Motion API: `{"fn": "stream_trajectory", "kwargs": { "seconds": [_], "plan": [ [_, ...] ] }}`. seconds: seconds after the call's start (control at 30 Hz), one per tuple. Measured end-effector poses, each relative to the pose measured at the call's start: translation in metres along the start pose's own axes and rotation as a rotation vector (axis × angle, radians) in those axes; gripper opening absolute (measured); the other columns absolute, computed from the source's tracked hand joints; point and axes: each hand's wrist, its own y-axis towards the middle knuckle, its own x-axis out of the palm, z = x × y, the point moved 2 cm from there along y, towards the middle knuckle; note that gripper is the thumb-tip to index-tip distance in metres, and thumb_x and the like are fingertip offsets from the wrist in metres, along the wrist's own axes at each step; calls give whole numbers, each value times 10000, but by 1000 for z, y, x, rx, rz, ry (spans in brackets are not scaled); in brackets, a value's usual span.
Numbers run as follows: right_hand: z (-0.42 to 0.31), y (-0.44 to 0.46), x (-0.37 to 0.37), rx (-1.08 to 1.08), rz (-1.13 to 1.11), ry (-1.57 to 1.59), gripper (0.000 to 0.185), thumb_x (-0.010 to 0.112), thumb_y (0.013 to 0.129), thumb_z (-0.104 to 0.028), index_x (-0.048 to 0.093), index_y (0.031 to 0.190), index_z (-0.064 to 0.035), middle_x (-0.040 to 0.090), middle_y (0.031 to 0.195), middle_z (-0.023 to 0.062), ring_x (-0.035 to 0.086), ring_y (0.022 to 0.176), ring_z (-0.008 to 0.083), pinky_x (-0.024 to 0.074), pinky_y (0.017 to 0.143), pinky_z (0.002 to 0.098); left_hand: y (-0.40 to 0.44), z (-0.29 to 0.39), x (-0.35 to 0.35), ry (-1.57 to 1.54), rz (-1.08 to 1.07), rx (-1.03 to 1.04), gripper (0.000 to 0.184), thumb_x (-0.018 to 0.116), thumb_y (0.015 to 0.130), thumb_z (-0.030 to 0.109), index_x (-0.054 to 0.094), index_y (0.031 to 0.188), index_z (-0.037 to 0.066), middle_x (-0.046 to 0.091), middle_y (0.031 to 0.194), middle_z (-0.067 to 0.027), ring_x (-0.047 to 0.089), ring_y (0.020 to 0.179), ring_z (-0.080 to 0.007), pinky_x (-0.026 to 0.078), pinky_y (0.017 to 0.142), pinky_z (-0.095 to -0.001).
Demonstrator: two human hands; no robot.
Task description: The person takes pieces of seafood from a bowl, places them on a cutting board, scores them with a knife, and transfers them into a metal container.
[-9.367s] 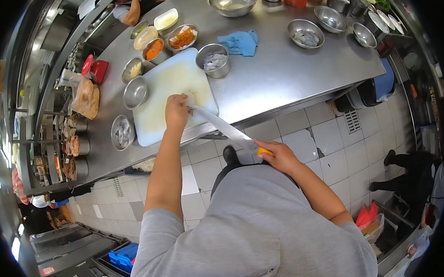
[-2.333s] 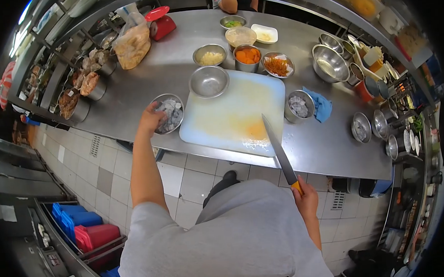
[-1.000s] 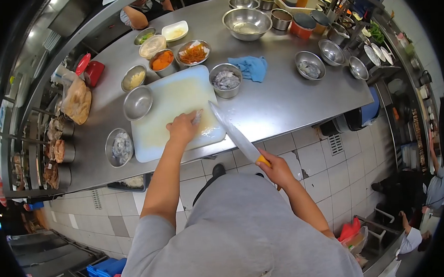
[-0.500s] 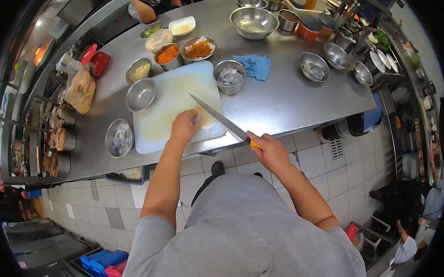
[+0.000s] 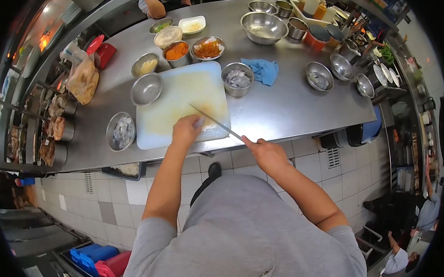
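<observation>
My left hand (image 5: 186,130) is closed on a small pale, greyish piece (image 5: 199,122) that looks like shrimp, at the lower part of the white cutting board (image 5: 166,106). In my right hand (image 5: 267,155) is the handle of a long knife (image 5: 216,122); its blade crosses the board's right side just beyond the piece, edge turned nearly out of sight. Left of the board stands a steel bowl of greyish pieces (image 5: 123,132). A steel pot with similar pieces (image 5: 237,79) stands at the board's right edge, and an empty steel bowl (image 5: 147,90) overlaps its upper left corner.
Behind the board are a pot of orange pieces (image 5: 176,51), a bowl of orange strips (image 5: 208,48) and a bowl of yellowish bits (image 5: 145,65). A blue cloth (image 5: 262,71) lies right of the pot. Across the table, a person's arm (image 5: 153,6) shows. More bowls stand right.
My left hand has come from the left bowl back to the board with a piece. The knife has swung over the board, its blade now turned edge-on. The view has shifted.
</observation>
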Motion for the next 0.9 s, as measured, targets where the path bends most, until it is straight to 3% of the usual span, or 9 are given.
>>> {"fn": "stream_trajectory", "kwargs": {
  "seconds": [0.2,0.27,0.33,0.4,0.47,0.53,0.63,0.87,0.9],
  "plan": [
    [1,-4,1,33,-3,39,640,615,998,-64,552,1602,-267,715,1070,118,747,894,305,599,810,466,-14,-12,-22,129,-12,-410,455,813,860,231,725,1291,112,759,1176,-149,694,1139,-371,560,915,-534],
    [3,-4,7,38,31,50,589,621,1031,-108,559,1596,-262,720,1073,118,745,918,298,589,835,467,-19,0,-24,198,61,-323,480,803,886,266,708,1326,100,730,1254,-146,656,1213,-367,530,970,-558],
    [15,-11,27,63,153,416,515,638,1069,-218,576,1580,-237,740,1130,109,738,950,294,574,849,466,-18,7,-16,264,131,-243,508,793,911,300,691,1362,89,702,1332,-143,617,1288,-363,501,1025,-583],
    [22,-13,44,80,203,543,515,652,1070,-244,580,1579,-225,751,1119,111,729,917,284,569,838,435,-8,4,6,98,-44,-242,651,776,946,394,609,1485,70,569,1527,-182,461,1466,-403,366,1163,-629],
    [28,-15,51,96,252,670,518,667,1070,-270,583,1578,-213,761,1109,112,719,885,275,563,827,403,-19,30,28,191,1,-216,734,729,973,467,543,1544,45,450,1623,-208,338,1542,-424,267,1200,-680],
    [38,-15,58,341,79,842,520,671,1096,-270,568,1605,-255,657,821,7,580,686,102,521,685,310,-24,52,36,286,47,-187,823,681,1000,539,477,1604,20,330,1718,-233,214,1618,-446,168,1238,-731],
    [43,-15,68,405,48,927,534,698,1084,-271,572,1603,-264,580,764,-21,496,646,77,492,650,288,-28,53,36,421,-98,-353,998,427,1066,710,280,1679,-63,-21,1817,-219,-128,1659,-469,-53,1201,-837],
    [16,-6,64,299,7,811,535,721,1072,-249,584,1589,-229,608,773,-2,504,671,100,501,675,295,-21,44,34,348,-150,-324,1019,426,1066,704,234,1689,-79,-19,1831,-165,-137,1660,-462,-47,1199,-840],
    [13,-4,59,326,-39,813,530,728,1063,-267,595,1575,-232,695,1001,98,631,884,188,529,823,323,-19,44,35,354,-168,-321,1029,419,1064,710,216,1695,-78,-16,1832,-163,-139,1661,-457,-51,1198,-840]
  ]
}}
